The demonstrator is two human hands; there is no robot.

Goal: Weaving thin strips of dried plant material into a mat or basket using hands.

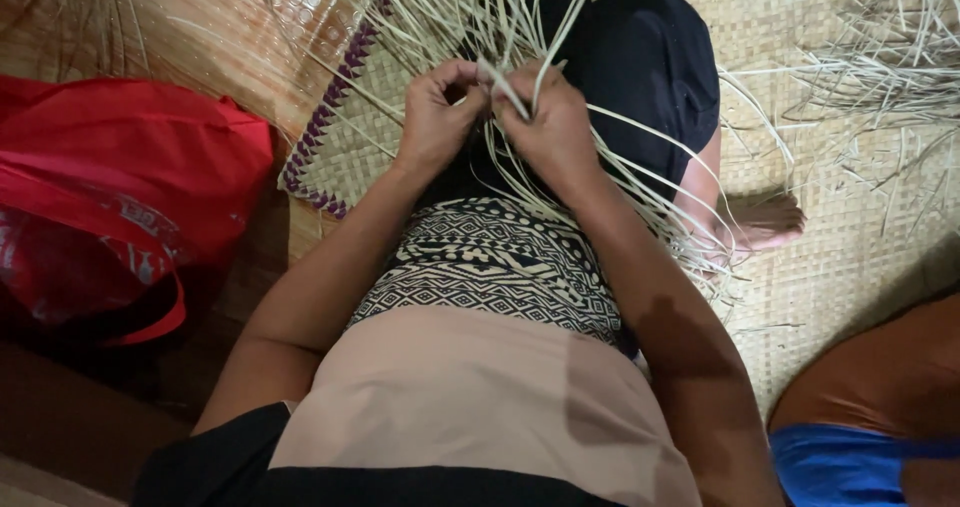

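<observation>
Seated on the floor, lap under the hands covered by black-and-cream patterned cloth (pixel 490 262). Left hand (pixel 437 117) and right hand (pixel 547 122) meet just above it, knuckles nearly touching, both pinched closed on thin pale straw strips (pixel 520 92); loose ends fan past the right hand. Left of the left hand: red fabric bag (pixel 120 197), then a woven panel with purple zigzag edge (pixel 330 117). Beyond and right: tan woven floor mat (pixel 850 257), scattered straw (pixel 890 77).

left hand (pixel 435 117), right hand (pixel 545 127), fingers pinched (close together)
</observation>
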